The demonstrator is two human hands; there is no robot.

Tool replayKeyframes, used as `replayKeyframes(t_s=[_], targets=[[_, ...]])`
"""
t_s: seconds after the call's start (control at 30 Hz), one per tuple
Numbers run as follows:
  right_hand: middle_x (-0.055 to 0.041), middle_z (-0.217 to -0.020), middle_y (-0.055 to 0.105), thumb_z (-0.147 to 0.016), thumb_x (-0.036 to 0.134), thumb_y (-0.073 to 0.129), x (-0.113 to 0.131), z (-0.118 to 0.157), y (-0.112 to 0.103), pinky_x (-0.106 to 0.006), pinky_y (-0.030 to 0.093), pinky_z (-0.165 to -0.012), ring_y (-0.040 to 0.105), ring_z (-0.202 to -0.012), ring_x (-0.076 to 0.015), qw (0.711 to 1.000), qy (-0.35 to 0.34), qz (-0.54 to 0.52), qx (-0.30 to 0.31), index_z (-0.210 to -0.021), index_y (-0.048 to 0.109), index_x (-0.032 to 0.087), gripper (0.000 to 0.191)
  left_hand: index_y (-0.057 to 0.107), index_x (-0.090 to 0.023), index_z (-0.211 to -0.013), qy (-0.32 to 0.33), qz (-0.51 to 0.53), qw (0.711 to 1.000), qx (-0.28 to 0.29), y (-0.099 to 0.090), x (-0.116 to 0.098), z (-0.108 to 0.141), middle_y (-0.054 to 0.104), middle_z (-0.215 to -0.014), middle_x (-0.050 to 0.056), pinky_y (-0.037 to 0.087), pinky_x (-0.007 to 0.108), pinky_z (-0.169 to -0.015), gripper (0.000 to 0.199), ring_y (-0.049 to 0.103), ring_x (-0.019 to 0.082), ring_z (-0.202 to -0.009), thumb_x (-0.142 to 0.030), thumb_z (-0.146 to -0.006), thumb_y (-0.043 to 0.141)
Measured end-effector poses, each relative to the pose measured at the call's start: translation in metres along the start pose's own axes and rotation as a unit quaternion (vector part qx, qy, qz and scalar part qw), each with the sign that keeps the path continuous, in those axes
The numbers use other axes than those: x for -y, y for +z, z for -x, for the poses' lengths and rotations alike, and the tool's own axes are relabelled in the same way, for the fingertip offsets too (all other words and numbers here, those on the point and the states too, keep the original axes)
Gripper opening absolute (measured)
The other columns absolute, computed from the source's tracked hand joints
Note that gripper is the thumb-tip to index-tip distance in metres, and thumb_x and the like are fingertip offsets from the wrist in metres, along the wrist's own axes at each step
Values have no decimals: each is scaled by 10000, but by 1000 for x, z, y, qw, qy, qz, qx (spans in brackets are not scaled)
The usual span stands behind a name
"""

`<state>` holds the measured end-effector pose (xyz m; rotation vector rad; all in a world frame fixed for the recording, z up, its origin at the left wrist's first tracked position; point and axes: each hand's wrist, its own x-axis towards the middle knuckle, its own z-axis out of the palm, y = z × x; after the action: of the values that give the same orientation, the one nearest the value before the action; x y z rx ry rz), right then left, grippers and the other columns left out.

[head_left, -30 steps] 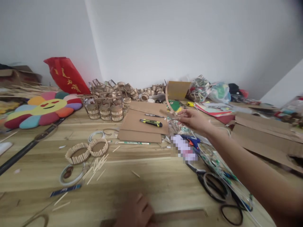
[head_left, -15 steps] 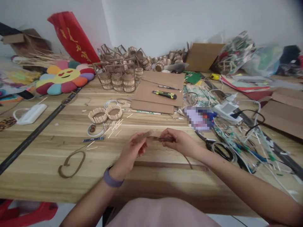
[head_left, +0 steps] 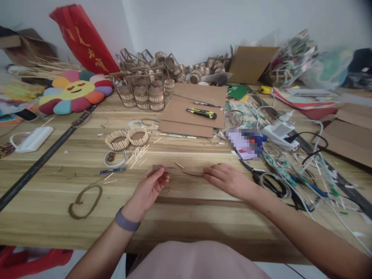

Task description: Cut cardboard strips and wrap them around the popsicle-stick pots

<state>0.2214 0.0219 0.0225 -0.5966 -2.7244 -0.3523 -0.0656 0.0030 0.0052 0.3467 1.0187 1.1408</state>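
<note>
My left hand (head_left: pixel 151 190) is closed in a pinch on a brown cardboard strip (head_left: pixel 174 170), over the near middle of the table. To its right, my right hand (head_left: pixel 225 179) pinches a thin dark brown strip (head_left: pixel 193 174) that points toward the left hand. Whether the two strips are one piece I cannot tell. A short pale wooden stick (head_left: pixel 179 165) shows just beyond the strips. Farther left sit two rings edged with small sticks (head_left: pixel 117 140) (head_left: pixel 138 136), near loose pale sticks (head_left: pixel 139 155). A curled brown strip (head_left: pixel 85 202) lies at the near left.
Cardboard sheets (head_left: pixel 186 127) hold a yellow-black utility knife (head_left: pixel 201 113) and a pen (head_left: pixel 207 104). Small stick baskets (head_left: pixel 142 97) stand behind. Cables and black-handled scissors (head_left: pixel 270 186) clutter the right. A white power strip (head_left: pixel 35 138) and flower cushion (head_left: pixel 77 91) are at left.
My hands have moved apart, the left one leftward and toward me. The strip end that hung below my right hand no longer shows. A pale stick is now visible between the hands.
</note>
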Motion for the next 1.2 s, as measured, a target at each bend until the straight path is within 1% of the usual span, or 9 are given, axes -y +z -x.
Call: replayKeyframes(t_s=[0.17, 0.27, 0.5, 0.57, 0.7, 0.83, 0.9, 1.03, 1.2], targets=[[-114, -1050, 739, -1020, 110, 351, -2, 9, 7, -342, 549, -800, 662, -912, -193, 1000, -4, 6, 14, -1141, 647, 175, 326, 651, -162, -829, 10, -15, 1000, -19, -5, 3, -2, 680, -668, -32, 542, 147, -569, 228, 656, 80, -590, -100, -674, 807], [-107, -992, 732, -1029, 138, 354, -4, 17, 16, -328, 546, -761, 658, -863, -186, 999, 16, -14, 25, -1085, 652, 180, 306, 646, -164, -830, 25, -23, 999, -32, -6, 5, -2, 674, -655, -39, 518, 145, -518, 307, 636, 78, -555, -122, -603, 848], [-66, -848, 698, -1043, 347, 386, -5, 29, 32, -296, 514, -679, 660, -769, -183, 975, 166, -135, 62, -936, 638, 208, 308, 641, -163, -880, 58, -125, 989, -59, -12, 9, 0, 724, -742, 17, 425, 166, -451, 428, 616, 95, -513, -350, -579, 881], [-67, -826, 696, -1037, 343, 384, -6, 31, 33, -298, 503, -653, 659, -733, -188, 966, 207, -143, 66, -915, 624, 210, 300, 686, -161, -886, 103, -197, 973, -65, -14, 8, 0, 723, -762, 25, 422, 191, -475, 420, 623, 116, -550, -412, -597, 859], [-63, -817, 702, -990, 332, 449, -9, 34, 34, -306, 487, -667, 665, -743, -208, 938, 292, -170, 81, -839, 591, 236, 228, 745, -177, -821, 210, -326, 918, -84, -19, 3, 0, 718, -776, 35, 448, 238, -587, 290, 632, 168, -692, -412, -660, 801], [-49, -735, 679, -965, 352, 444, -15, 32, 34, -300, 437, -605, 627, -657, -207, 901, 378, -191, 92, -795, 547, 244, 226, 735, -185, -785, 222, -375, 897, -81, -21, -5, -1, 704, -720, 24, 458, 255, -648, 225, 609, 174, -699, -390, -692, 752], [-27, -685, 662, -959, 351, 429, -20, 31, 34, -284, 423, -579, 603, -607, -188, 883, 407, -210, 99, -785, 534, 243, 230, 715, -180, -772, 209, -368, 903, -72, -21, -10, -2, 680, -679, 13, 448, 250, -619, 256, 587, 160, -651, -414, -677, 757], [8, -643, 651, -947, 347, 429, -27, 28, 28, -253, 437, -579, 595, -580, -152, 861, 423, -257, 116, -773, 555, 231, 244, 686, -160, -760, 153, -298, 940, -61, -21, -22, -2, 641, -626, -4, 427, 235, -553, 402, 561, 136, -583, -474, -556, 831], [-32, -733, 695, -921, 408, 516, -43, 21, 15, -275, 452, -633, 633, -690, -180, 864, 428, -234, 128, -774, 649, 211, 280, 674, -149, -767, 105, -219, 967, -80, -25, -29, -4, 642, -633, -13, 442, 223, -558, 509, 566, 114, -571, -447, -426, 905]])
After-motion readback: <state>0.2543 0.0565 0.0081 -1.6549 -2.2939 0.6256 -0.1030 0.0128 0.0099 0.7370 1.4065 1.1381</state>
